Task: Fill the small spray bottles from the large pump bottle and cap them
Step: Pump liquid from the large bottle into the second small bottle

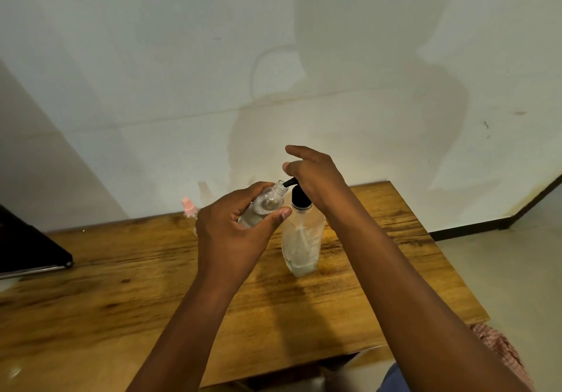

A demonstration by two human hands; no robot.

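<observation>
Here, at far left, a dark flat device (pixel 33 248) lies on the wooden counter (pixel 121 285); a pink-capped bottle (pixel 189 207) stands behind. At centre our left hand (pixel 234 233) curls round a small spray bottle (pixel 264 206), tilted, mouth at the black nozzle. Right of it our right hand (pixel 313 175) presses the pump of the large pump bottle (pixel 301 236), fingers loosely bent. We judge the small bottle light, thin-walled and slippery when wet: grip mid-body.

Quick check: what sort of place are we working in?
Likely a plain room at home or a small workroom: a wooden table against a bare white wall, tiled floor, and no shop fittings in view.
</observation>
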